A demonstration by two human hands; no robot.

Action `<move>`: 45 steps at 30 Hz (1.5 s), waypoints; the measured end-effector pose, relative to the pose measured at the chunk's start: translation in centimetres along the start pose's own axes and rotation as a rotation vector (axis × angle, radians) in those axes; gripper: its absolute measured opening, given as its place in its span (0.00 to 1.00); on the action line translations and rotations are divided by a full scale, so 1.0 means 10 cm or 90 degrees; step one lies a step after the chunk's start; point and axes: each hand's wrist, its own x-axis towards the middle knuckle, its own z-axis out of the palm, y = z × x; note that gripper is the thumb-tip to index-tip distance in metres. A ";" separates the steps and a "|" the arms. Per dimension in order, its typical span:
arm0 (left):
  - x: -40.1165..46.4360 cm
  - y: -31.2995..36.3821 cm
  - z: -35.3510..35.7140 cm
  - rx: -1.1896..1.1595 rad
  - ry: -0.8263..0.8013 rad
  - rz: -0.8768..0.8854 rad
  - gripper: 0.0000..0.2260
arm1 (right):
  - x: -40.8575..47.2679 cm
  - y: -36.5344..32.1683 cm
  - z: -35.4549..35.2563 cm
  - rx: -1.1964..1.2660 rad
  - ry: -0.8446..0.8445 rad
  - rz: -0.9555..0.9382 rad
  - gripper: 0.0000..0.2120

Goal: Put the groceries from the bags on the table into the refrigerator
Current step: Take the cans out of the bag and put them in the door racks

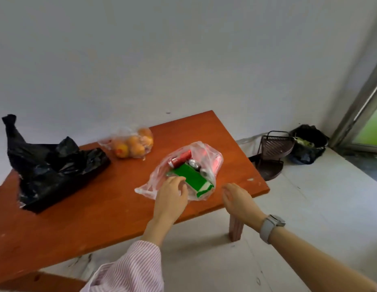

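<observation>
Both hands spread, empty: left hand [172,191] touching clear bag [183,171], right hand [236,197] just beside.

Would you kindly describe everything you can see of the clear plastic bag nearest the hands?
The clear plastic bag is thin, crinkled and see-through with a reddish tint on its far side. It lies slumped near the right front corner of the orange-brown table, mouth open towards the person. Inside lie a green carton with a white end, a red can and a silvery can top. The left hand reaches into its mouth, touching the carton; the right hand hovers open beside it, not touching.
</observation>
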 end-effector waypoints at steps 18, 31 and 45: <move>2.43 -0.97 0.80 0.160 -0.249 -0.054 0.25 | 2.66 0.44 0.63 -0.290 -0.120 -0.060 0.27; 3.16 -1.35 1.00 0.057 -0.270 -0.141 0.40 | 3.62 0.64 0.56 -0.075 -0.206 -0.037 0.20; 2.97 -1.28 1.07 0.110 -0.079 -0.047 0.18 | 3.72 0.78 0.47 0.099 -0.175 0.205 0.07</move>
